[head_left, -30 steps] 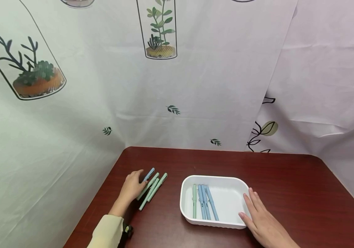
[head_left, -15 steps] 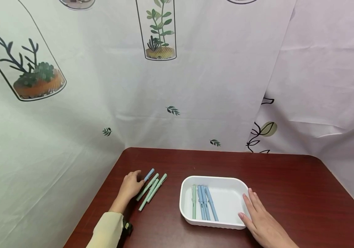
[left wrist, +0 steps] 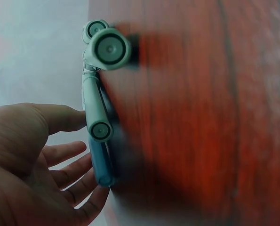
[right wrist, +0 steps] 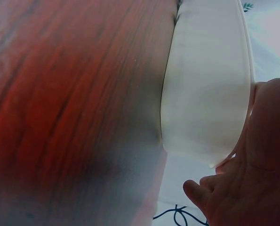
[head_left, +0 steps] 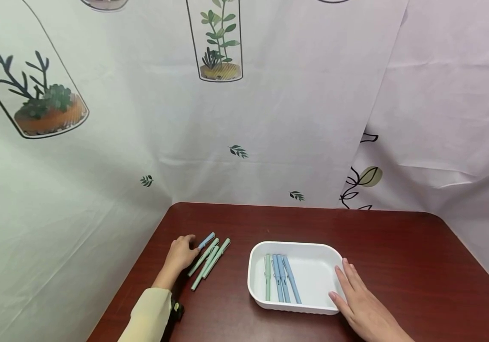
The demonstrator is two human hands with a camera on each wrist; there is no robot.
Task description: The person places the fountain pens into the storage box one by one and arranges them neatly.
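Note:
In the head view, my left hand pinches the lower end of a blue pen at the table's left. Beside that pen lie 3 green pens, slanted and close together. From the left wrist, the blue pen shows along the fingertips, partly behind a green pen; the thumb's contact is partly hidden. A white tray holds one green pen and 3 blue pens. My right hand rests with straight fingers against the tray's right side, thumb at the rim.
The dark red-brown table carries the tray and the pens. Behind it and on both sides hangs a pale cloth printed with plants. A black device sits at the left wrist.
The blue pen at my left hand has shifted slightly right, toward the green pens. My left hand has drawn its fingers in a little. The right hand and tray stay in place.

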